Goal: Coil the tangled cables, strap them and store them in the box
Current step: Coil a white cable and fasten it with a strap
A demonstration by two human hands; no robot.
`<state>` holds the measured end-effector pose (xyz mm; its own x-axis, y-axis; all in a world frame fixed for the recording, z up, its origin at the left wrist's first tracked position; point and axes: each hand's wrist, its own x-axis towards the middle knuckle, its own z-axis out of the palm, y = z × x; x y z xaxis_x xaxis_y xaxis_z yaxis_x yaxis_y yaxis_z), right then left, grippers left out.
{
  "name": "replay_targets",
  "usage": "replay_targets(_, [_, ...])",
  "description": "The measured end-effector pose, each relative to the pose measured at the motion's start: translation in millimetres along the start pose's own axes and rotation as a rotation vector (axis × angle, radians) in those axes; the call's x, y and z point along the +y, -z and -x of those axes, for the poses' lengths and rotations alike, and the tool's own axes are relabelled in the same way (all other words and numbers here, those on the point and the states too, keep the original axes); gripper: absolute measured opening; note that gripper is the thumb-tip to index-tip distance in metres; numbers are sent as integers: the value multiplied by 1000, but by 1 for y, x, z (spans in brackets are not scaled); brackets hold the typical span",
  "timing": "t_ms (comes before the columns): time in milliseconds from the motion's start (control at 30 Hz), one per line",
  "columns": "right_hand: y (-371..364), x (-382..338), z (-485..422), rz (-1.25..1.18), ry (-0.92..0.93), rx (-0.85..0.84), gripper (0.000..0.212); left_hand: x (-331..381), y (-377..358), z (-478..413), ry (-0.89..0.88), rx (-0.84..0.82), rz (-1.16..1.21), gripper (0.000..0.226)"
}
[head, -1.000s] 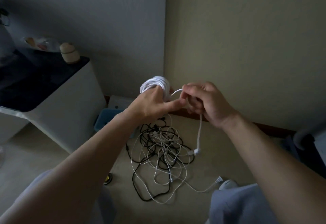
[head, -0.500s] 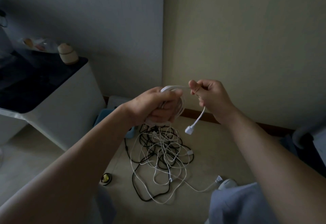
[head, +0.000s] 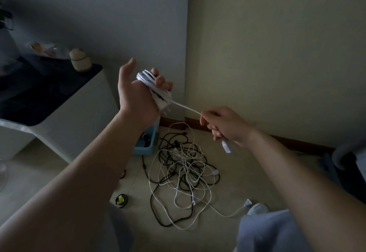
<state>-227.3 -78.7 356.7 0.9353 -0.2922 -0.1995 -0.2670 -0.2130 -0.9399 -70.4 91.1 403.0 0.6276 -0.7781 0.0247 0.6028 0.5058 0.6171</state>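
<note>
Trouser knees (head: 267,232), grey-blue, nearest, at bottom edge. Right hand (head: 223,125): fingers curled, pinching white lead (head: 186,109) nr its end; connector (head: 226,146) sticks out below the fist. Left hand (head: 138,93): raised higher & further out, thumb up, fingers curled round white coil (head: 156,91) wound on them; lead runs taut from coil down to right hand. Hands apart, joined only by that lead. Floor below: tangled cables (head: 184,172), blk & wht mixed, one loose heap nr the room corner; white plug (head: 248,203) trails out toward the knees. Small round yellow-blk item (head: 121,200) on floor left of heap, apart from it; type n/k. Box (head: 146,149), light blue, open-topped, on floor just beside heap's far-left edge; inside partly hidden by left forearm. White unit w/ dark surface (head: 39,85), left of box. Beige jar (head: 80,60) at surface's far right corner.
</note>
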Motion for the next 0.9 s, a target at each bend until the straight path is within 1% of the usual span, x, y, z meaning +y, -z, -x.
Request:
replay_targets(67, [-4, -5, 2, -14, -10, -32, 28, -3, 1, -4, -62, 31, -98, 48])
replay_targets(100, [-8, -8, 3, -10, -3, -46, 26, -6, 2, -6, -117, 49, -220, 48])
replay_targets(167, [-14, -14, 5, -28, 25, -52, 23, -15, 5, -8, -257, 61, -585, 47])
replay_targets(200, [-16, -16, 6, -59, 36, -49, 22, -19, 6, -6, -311, 45, -780, 41])
replay_targets(233, [-17, -18, 6, -95, 48, -48, 21, -22, 8, -4, -342, 10, -939, 33])
replay_targets(267, [-17, -21, 8, -118, 64, -51, 21, -25, 10, -3, -352, -38, -1059, 31])
replay_targets(367, [-12, -27, 12, -126, 99, -61, 23, -31, 14, 1, -323, -222, -1374, 55])
replay_targets(433, [-7, -29, 15, -108, 111, -63, 25, -34, 11, 1, -254, -368, -1540, 69])
replay_targets(500, [-2, -31, 17, -122, 105, -56, 25, -36, 7, 1, -165, -449, -1629, 82])
replay_targets(533, [0, -31, 18, -134, 96, -47, 24, -38, 6, 1, -156, -463, -1670, 84])
replay_targets(633, [7, -30, 21, -137, 87, -15, 17, -45, 4, 3, -131, -483, -1744, 75])
replay_targets(700, [10, -30, 24, -134, 99, -7, 12, -49, 3, 4, -23, -426, -1737, 71])
replay_targets(767, [14, -31, 25, -157, 120, 17, 9, -51, 3, 5, 72, -353, -1679, 71])
replay_targets(833, [16, -30, 25, -171, 128, 76, 5, -55, 2, 6, 127, -338, -1542, 61])
replay_targets(900, [15, -27, 22, -181, 114, 127, 3, -58, 0, 7, 193, -320, -1407, 58])
